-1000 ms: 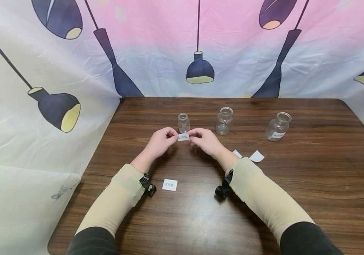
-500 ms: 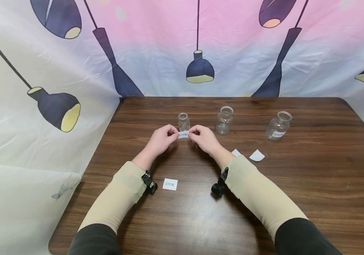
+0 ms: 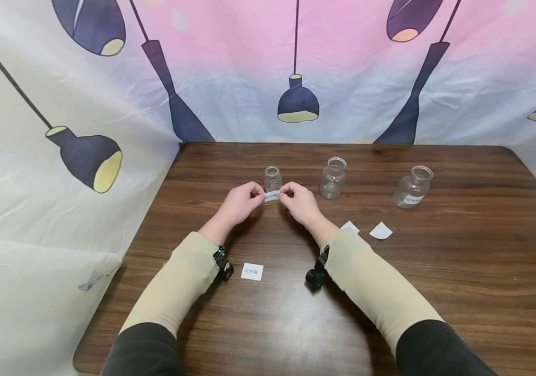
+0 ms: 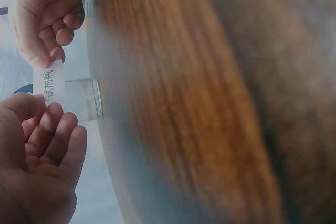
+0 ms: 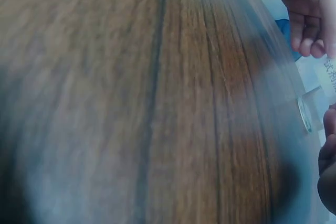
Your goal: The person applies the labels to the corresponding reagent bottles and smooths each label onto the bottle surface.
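A small white label (image 3: 271,196) printed with dark characters is stretched between my two hands. My left hand (image 3: 241,202) pinches its left end between thumb and forefinger, and my right hand (image 3: 299,202) pinches the right end. Right behind the label stands a small clear glass bottle (image 3: 273,178), upright and without a stopper; the label overlaps its lower part in the head view. In the left wrist view the label (image 4: 50,83) shows its printed side, with the bottle (image 4: 86,98) just past it. The right wrist view catches only part of the label (image 5: 328,74).
A medium glass bottle (image 3: 333,178) stands right of the small one. Farther right, a larger bottle (image 3: 412,188) bears a similar label. Another printed label (image 3: 251,271) lies on the wooden table (image 3: 296,324). Two white paper pieces lie near the right forearm, one curled (image 3: 381,231).
Both hands have moved slightly forward with the label, bringing it up over the lower part of the small bottle in the head view. The bottles have stayed in place.
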Tool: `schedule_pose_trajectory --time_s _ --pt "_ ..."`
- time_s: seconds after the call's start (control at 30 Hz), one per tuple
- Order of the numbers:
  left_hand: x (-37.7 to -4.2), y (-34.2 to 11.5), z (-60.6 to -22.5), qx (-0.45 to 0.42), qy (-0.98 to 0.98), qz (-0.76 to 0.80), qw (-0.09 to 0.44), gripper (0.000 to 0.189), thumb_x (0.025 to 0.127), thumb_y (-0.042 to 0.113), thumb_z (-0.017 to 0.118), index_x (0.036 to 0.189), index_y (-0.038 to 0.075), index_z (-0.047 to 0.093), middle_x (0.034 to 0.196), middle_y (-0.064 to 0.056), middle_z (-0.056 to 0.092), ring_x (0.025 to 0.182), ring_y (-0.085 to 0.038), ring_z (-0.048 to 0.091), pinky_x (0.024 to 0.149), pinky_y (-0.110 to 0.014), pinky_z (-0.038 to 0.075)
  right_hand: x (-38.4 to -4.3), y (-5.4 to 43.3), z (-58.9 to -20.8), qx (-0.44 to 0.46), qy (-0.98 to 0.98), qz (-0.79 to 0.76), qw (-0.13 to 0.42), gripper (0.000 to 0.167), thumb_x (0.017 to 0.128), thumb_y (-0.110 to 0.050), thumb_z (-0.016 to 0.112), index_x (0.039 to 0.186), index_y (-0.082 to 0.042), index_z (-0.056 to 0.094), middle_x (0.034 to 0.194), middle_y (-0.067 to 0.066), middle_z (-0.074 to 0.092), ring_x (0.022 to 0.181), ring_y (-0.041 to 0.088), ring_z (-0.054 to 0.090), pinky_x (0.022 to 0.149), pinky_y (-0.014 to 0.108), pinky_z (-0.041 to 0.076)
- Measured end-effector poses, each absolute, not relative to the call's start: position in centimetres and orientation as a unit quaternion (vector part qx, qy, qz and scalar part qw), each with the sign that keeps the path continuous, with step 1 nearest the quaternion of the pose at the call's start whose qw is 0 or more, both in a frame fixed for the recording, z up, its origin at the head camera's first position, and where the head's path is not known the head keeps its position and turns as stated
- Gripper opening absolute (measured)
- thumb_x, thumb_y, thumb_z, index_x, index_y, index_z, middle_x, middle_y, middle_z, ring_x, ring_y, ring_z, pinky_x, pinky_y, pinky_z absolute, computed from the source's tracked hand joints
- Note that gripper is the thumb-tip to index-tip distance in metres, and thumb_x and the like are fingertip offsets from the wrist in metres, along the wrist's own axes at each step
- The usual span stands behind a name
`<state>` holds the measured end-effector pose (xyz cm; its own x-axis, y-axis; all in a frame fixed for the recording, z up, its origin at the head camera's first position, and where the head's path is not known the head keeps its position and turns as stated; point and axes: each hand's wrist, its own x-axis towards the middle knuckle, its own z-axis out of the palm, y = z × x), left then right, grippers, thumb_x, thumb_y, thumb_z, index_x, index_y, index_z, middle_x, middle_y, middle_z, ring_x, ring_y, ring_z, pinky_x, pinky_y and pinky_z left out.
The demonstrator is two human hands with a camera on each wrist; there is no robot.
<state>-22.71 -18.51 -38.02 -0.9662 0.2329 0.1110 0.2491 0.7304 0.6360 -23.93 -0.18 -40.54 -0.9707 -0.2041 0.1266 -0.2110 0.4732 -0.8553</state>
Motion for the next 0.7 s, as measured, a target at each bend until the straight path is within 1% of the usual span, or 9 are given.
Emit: schedule_pose_trajectory --time_s 0.1,0.23,0.57,0.63,0.7 --pt "-22.9 -18.4 -38.1 -0.126 -0.934 -0.334 0.011 0.011 0.093 0.018 0.058 0.092 0.007 0.061 0.084 -0.005 0.063 0.074 -0.019 0.054 0.069 -0.031 0.043 -24.2 -0.3 -40.5 0.124 -0.872 0.473 0.012 0.011 0.09 -0.019 0.059 0.093 -0.01 0.064 0.076 0.002 0.063 0.057 0.013 0.055 0.057 0.026 0.045" --pt "-23.3 -18.2 -38.2 -0.116 -0.941 -0.319 0.013 0.012 0.093 0.018 0.058 0.092 0.007 0.061 0.083 -0.005 0.063 0.073 -0.019 0.053 0.068 -0.031 0.042 -24.6 -0.3 -40.4 0.132 -0.889 0.437 0.024 0.013 0.09 -0.021 0.058 0.094 -0.011 0.065 0.078 0.0 0.064 0.059 0.012 0.055 0.06 0.027 0.043" --pt "-24.2 -17.6 -37.8 -0.102 -0.949 -0.298 -0.004 0.012 0.093 0.017 0.056 0.092 0.007 0.061 0.082 -0.004 0.062 0.073 -0.019 0.053 0.069 -0.032 0.043 -24.9 -0.1 -40.7 0.118 -0.9 0.419 0.032 0.012 0.089 -0.02 0.058 0.091 -0.012 0.066 0.067 -0.001 0.061 0.058 0.014 0.055 0.061 0.028 0.043" --pt "-24.3 -17.6 -37.9 -0.097 -0.953 -0.288 -0.006 0.012 0.093 0.017 0.056 0.092 0.006 0.061 0.081 -0.005 0.062 0.072 -0.02 0.052 0.069 -0.032 0.042 -25.0 -0.2 -40.7 0.122 -0.902 0.413 0.031 0.012 0.088 -0.02 0.057 0.091 -0.012 0.066 0.067 -0.001 0.062 0.059 0.014 0.056 0.062 0.029 0.043" --pt "-24.4 -17.7 -37.9 -0.094 -0.955 -0.283 -0.003 0.012 0.093 0.017 0.056 0.092 0.006 0.061 0.081 -0.005 0.061 0.072 -0.02 0.051 0.068 -0.032 0.042 -25.0 -0.3 -40.7 0.127 -0.903 0.409 0.033 0.013 0.088 -0.02 0.058 0.091 -0.011 0.067 0.071 0.0 0.063 0.064 0.016 0.056 0.064 0.03 0.043"
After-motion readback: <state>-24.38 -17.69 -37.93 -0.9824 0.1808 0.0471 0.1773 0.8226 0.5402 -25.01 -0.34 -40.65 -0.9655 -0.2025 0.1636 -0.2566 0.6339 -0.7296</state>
